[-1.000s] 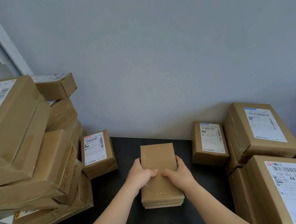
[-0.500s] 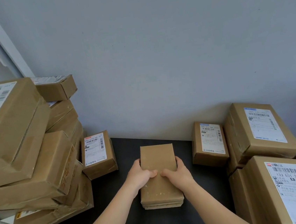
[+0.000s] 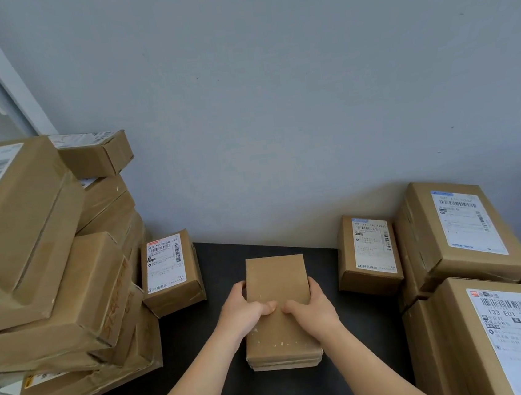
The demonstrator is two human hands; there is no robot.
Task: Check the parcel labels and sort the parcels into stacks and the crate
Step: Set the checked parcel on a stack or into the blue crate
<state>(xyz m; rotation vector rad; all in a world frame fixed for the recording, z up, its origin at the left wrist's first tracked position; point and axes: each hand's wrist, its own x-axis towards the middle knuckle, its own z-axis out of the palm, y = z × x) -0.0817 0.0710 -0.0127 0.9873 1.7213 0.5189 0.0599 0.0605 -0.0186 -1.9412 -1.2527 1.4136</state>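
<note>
Unmoved since earlier: parcel [image 3: 276, 279] on bench [image 3: 228, 393], plain face up | left hand [image 3: 244, 311], right hand [image 3: 312, 309]: both grip its sides, thumbs on top | step: label check | next: likely flip to find label

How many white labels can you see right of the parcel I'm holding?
3: on the small parcel by the wall, the rear far-right parcel, and the near-right parcel. Others may be hidden.

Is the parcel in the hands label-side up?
No: the parcel, gripped by left hand and right hand, shows bare cardboard on top. Label location: cannot tell.
</note>
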